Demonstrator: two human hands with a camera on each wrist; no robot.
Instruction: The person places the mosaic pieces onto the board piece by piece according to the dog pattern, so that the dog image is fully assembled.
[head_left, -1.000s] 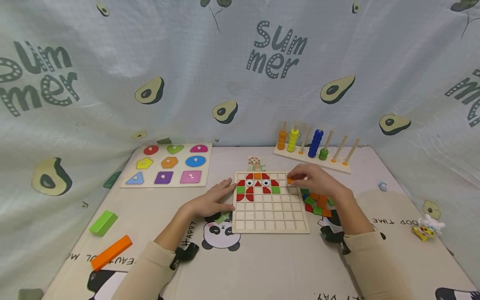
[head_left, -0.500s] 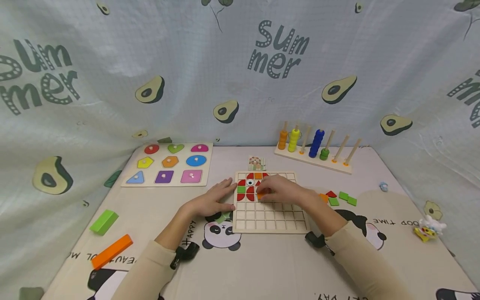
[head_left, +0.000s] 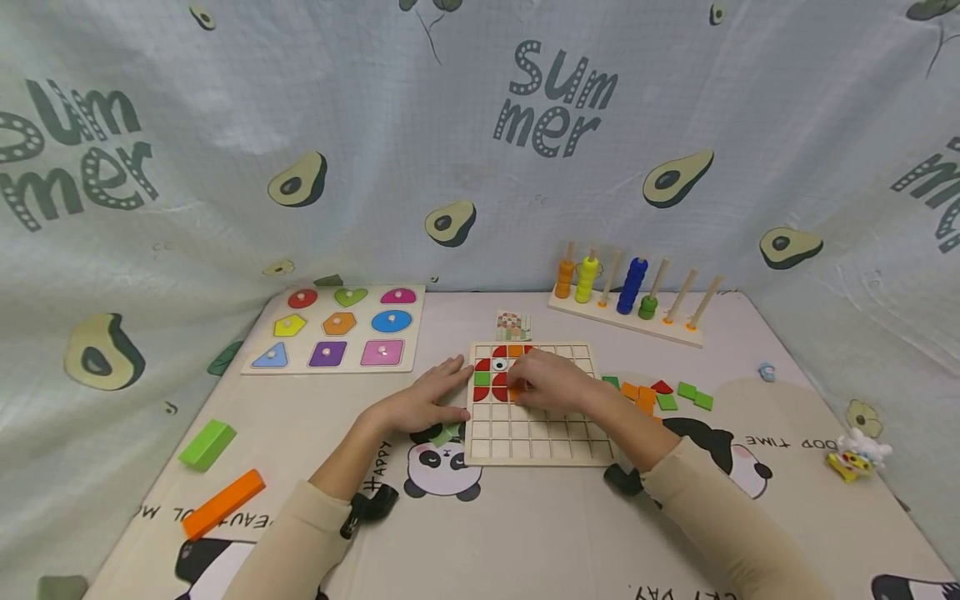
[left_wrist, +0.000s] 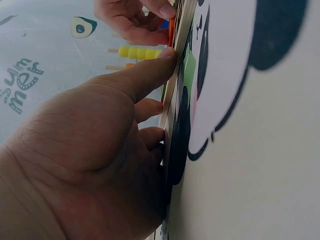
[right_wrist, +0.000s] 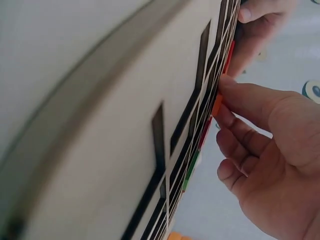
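A wooden grid board (head_left: 542, 454) lies flat in the middle of the table, with red, green, orange and eye-patterned tiles in its upper cells. My left hand (head_left: 422, 400) rests at the board's left edge with fingers extended; in the left wrist view, its thumb and fingertips touch the wooden side. Over the upper part of the grid, my right hand (head_left: 551, 382) pinches an orange square tile (right_wrist: 217, 104) between thumb and index finger. That tile sits right at the cell beside the red pieces. The right hand hides several tiles beneath it.
Loose tiles (head_left: 646, 400) lie right of the board. A small picture card (head_left: 513, 326) is behind it. Further back stand a peg stacker (head_left: 626, 323) and a knobbed shape puzzle (head_left: 352, 372). Green (head_left: 207, 447) and orange blocks (head_left: 223, 505) lie left; small toys (head_left: 857, 457) sit right.
My right hand has moved left from the board's right edge to its upper middle, carrying the orange tile down to a cell. My left hand has stayed put.
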